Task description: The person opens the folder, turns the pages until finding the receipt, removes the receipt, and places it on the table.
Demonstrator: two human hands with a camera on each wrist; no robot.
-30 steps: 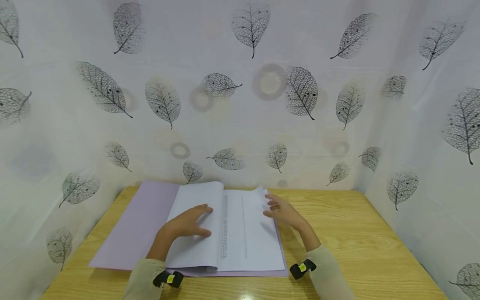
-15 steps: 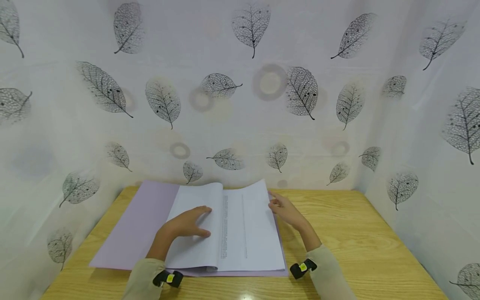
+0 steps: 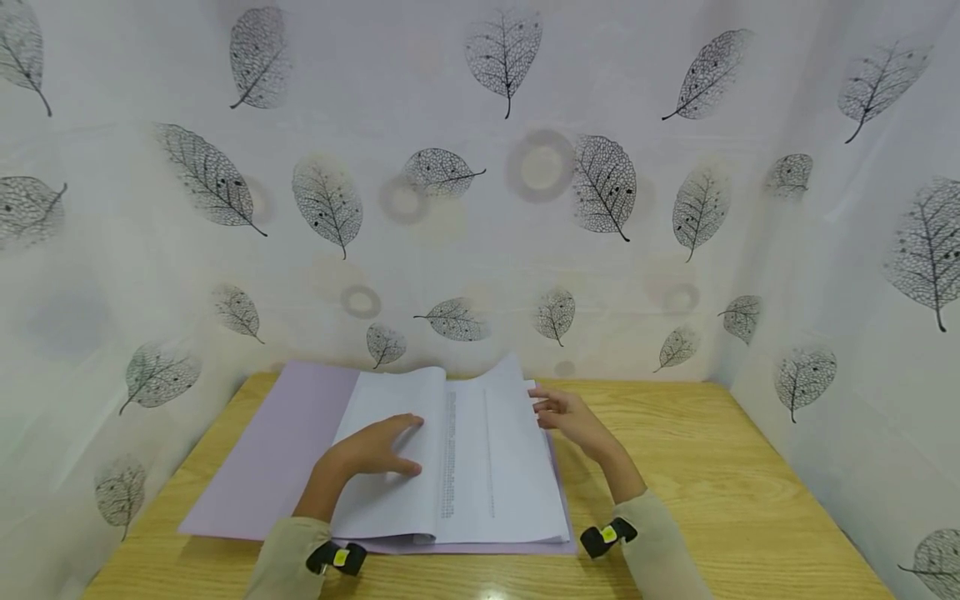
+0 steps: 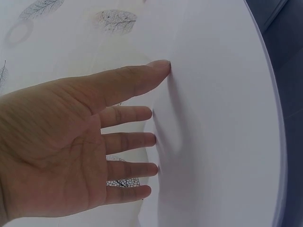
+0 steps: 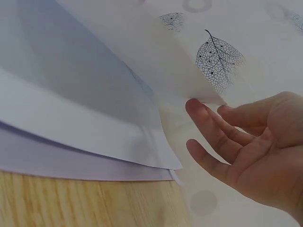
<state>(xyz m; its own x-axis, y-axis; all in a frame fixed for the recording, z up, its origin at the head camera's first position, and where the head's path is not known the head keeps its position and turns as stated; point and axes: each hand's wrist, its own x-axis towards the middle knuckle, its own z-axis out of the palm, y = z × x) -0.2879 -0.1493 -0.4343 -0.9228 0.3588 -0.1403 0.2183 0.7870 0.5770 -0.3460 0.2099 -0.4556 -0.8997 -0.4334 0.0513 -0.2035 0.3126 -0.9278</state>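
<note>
A lilac folder point(image 3: 262, 454) lies spread out on the table with a thick stack of white sheets in it. My left hand point(image 3: 367, 446) rests with straight fingers on the turned sheets point(image 3: 375, 508) at the left; in the left wrist view its fingertips meet the white paper point(image 4: 222, 118). A lightly printed page point(image 3: 502, 467) on the right side has its far right corner raised and curled. At that edge is my right hand point(image 3: 570, 417), holding the raised page point(image 5: 170, 80) between thumb and fingertips in the right wrist view. More sheets point(image 5: 94, 137) lie below it.
The wooden table point(image 3: 720, 467) extends to the right of the folder. A pale curtain point(image 3: 480, 233) with leaf prints hangs behind and along both sides. Each wrist wears a black strap point(image 3: 607, 537) over a light sleeve.
The page's far right corner has risen, then shifted left. My right hand's fingers closed toward the page edge and now spread slightly. My left hand has barely moved.
</note>
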